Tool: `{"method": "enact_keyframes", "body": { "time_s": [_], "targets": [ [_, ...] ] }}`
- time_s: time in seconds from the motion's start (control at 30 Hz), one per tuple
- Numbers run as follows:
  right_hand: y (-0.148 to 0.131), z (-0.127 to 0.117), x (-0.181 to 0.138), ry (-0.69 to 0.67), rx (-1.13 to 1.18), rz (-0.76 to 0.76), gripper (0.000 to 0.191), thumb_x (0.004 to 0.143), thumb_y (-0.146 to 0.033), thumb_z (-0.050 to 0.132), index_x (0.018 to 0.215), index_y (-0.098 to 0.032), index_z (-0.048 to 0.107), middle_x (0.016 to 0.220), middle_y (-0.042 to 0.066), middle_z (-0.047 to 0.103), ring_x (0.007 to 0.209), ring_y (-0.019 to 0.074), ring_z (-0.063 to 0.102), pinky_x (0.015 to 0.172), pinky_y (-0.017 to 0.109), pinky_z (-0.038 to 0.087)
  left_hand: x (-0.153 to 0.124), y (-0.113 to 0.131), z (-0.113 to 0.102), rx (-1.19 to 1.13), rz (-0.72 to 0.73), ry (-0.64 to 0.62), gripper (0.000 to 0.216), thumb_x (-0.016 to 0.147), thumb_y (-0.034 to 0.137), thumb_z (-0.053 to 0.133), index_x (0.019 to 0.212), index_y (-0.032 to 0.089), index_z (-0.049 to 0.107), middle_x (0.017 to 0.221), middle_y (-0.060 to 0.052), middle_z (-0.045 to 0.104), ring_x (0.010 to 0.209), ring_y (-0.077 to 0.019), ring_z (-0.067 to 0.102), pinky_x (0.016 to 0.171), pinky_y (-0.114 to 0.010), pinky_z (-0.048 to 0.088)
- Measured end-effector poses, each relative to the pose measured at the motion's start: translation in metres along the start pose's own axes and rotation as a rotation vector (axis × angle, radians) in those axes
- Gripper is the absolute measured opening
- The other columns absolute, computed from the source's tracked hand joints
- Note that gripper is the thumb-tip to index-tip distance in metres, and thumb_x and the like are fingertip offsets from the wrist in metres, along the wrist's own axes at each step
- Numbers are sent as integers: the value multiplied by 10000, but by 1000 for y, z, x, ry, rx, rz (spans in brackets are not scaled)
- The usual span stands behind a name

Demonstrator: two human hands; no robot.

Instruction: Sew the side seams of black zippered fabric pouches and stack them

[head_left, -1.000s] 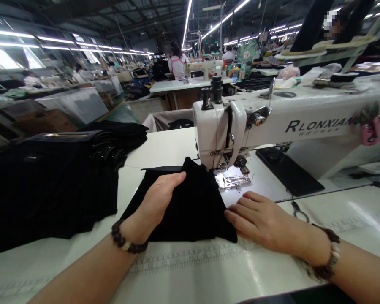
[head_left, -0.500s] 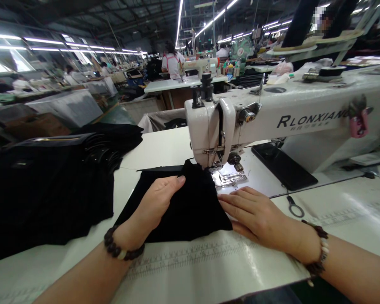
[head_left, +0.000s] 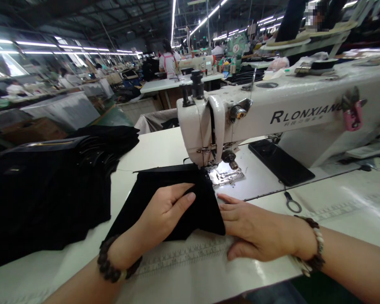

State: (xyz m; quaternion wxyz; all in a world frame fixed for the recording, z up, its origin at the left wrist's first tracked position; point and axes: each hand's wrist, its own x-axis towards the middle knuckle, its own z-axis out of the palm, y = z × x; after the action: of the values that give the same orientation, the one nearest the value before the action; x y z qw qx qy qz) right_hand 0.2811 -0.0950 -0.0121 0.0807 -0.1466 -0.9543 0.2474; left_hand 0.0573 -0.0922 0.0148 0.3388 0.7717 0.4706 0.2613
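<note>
A piece of black fabric [head_left: 158,190] lies on the white sewing table [head_left: 190,270], its far right corner under the presser foot [head_left: 210,165] of a white sewing machine [head_left: 272,118]. My left hand [head_left: 163,215] lies flat on the fabric, fingers stretched toward the machine. My right hand [head_left: 253,230] rests on the table at the fabric's right edge, its fingers partly tucked under that edge, thumb on the table. Both wrists wear dark bead bracelets.
A big pile of black garments [head_left: 47,185] covers the table's left side. A black phone [head_left: 280,161] and small thread snips [head_left: 291,204] lie right of the needle plate. Other sewing stations and people fill the hall behind.
The fabric has slid toward me and its far corner has flattened out under the machine head. Both hands came back toward me, and the right hand's fingers went under the fabric's edge.
</note>
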Motion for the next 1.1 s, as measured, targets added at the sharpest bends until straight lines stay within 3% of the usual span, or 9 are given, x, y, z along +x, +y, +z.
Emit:
{"method": "enact_keyframes", "body": {
  "time_s": [0.07,0.17,0.33,0.5,0.73,0.87,0.93,1.03,1.1],
  "targets": [
    [0,-1,-1,0,33,3,317,874,-384,479,1109,-179,537,1092,82,586,1157,172,419,1060,439,76,-4,-1,3,146,126,-90,293,857,327,479,1087,181,590,1075,-63,620,1000,-207,567,902,-308,430],
    [2,1,-4,27,39,18,235,859,-359,516,1016,-197,581,1040,43,613,1106,159,464,1067,422,59,-12,-7,13,371,274,-229,584,767,329,608,1285,145,412,1296,-124,466,1177,-256,444,993,-398,366],
    [4,6,-7,7,-13,16,177,836,-360,551,900,-202,600,1033,27,618,1069,175,482,1071,442,45,-22,-20,31,693,457,-312,612,711,38,475,1307,54,333,1360,-179,366,1260,-282,333,1032,-456,307],
    [3,8,-9,-19,-81,32,198,825,-373,558,795,-181,595,939,30,634,1026,187,504,1075,422,69,-25,-26,28,781,557,-393,592,727,-5,375,1314,24,300,1380,-192,320,1297,-281,250,1033,-482,289],
    [2,8,-14,-4,-50,36,231,831,-362,553,935,-164,612,1002,57,622,1064,190,486,1074,418,103,-25,-34,23,695,541,-414,484,876,234,459,1301,45,325,1369,-194,337,1306,-258,235,1042,-468,273],
    [1,3,-18,3,-67,45,285,828,-393,552,973,-152,594,1074,71,586,1133,194,432,1077,410,96,-25,-36,22,572,489,-409,458,895,188,397,1328,77,298,1386,-158,327,1319,-212,212,1067,-454,220],
    [1,-2,-19,18,-96,33,283,820,-404,561,955,-157,589,1044,67,579,1103,197,442,1053,407,155,-25,-34,20,475,430,-411,461,897,163,369,1347,118,282,1399,-120,317,1318,-186,223,1079,-436,200],
    [-2,-8,-20,41,-149,7,242,843,-400,528,801,-169,588,839,42,572,851,184,504,855,367,346,-24,-29,14,274,292,-399,437,911,161,320,1346,194,308,1400,-53,331,1303,-152,265,1089,-404,191],
    [-5,-10,-20,62,-187,-13,267,861,-398,498,752,-166,574,747,31,546,716,172,475,675,327,365,-23,-27,12,127,186,-373,401,925,191,298,1319,223,368,1379,-27,370,1286,-146,304,1092,-391,191]
  ]
}}
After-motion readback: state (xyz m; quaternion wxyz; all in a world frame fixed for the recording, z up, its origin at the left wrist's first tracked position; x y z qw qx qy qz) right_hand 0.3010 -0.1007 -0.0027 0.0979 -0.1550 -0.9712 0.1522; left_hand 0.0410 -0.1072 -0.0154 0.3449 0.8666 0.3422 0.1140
